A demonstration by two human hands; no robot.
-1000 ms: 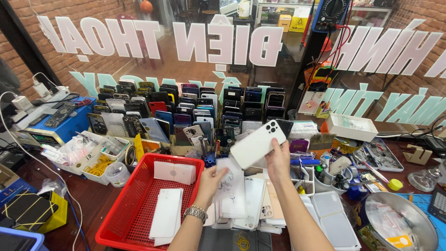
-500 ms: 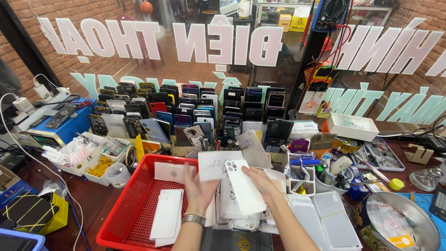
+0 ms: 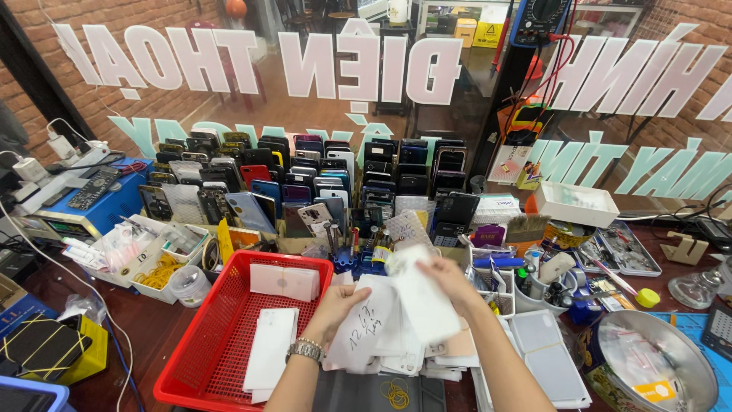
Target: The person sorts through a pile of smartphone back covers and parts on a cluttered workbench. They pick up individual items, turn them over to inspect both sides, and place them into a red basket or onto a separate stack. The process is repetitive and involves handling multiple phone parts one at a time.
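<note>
At a cluttered repair bench behind a lettered shop window, a person's left hand (image 3: 341, 304), a metal watch (image 3: 306, 350) on its wrist, pinches a white sleeve with handwriting on it (image 3: 364, 329) between thumb and curled fingers, just to the right of the red plastic basket (image 3: 197, 365). The right hand (image 3: 448, 276), further right of the basket and slightly higher, grips the upper end of a second, blurred white sleeve (image 3: 422, 299), fingers closed around it; the two sleeves overlap between the hands. Both are held above a loose pile of white packets (image 3: 427, 357) lying against the basket's right wall. Inside the basket lie a flat white packet (image 3: 285, 281) near its far edge and a long white stack (image 3: 269, 352) near its right side. Beyond the basket's far rim stand rows of upright phones (image 3: 305, 179) in a rack, with screwdrivers and small tools (image 3: 358, 243) just in front of them. To the basket's left sit a compartment tray (image 3: 145, 255) holding yellow rubber bands (image 3: 157, 272) and a small clear tub (image 3: 188, 284); further left, a blue bench unit (image 3: 91, 200) and a yellow case (image 3: 49, 347). Well to the basket's right are clear plastic boxes (image 3: 545, 358), a round metal bowl (image 3: 671, 378), and a white open box (image 3: 576, 203). A few rubber bands (image 3: 395, 394) lie on the dark mat near the basket's front right corner.
</note>
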